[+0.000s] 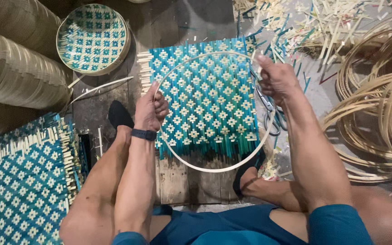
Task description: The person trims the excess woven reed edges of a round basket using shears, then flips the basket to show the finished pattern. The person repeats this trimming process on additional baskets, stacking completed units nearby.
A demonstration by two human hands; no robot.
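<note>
**A:** What am I looking at, biggest first?

**B:** From my seat, the largest things sit at the edges. Far left I see stacked pale woven rolls (14,68), and on the right a heap of coiled bamboo hoops (377,113). At the near left lies a pile of blue-and-cream woven mats (21,181). In the middle, on the dark plank floor (178,177), lies a square woven mat (209,97) in the same teal check, held down at its near edge by two feet in dark sandals.

**A:** And the hoop?

**B:** A thin bamboo ring (214,169) is held over that centre mat, roughly spanning it. My left hand (150,109) is closed in a fist round the ring's left side; a dark band is on that wrist. My right hand (273,77) is closed on the ring's far right part, fingers pinching the strip.

**A:** Anything smaller?

**B:** A finished round woven tray (92,38) stands at the far left, beside the rolls. Scissors (268,109) lie on the mat's right edge, just under my right wrist. Trimmed bamboo scraps (305,22) litter the far right floor, and a loose curved strip (100,88) lies between the tray and the mat.
</note>
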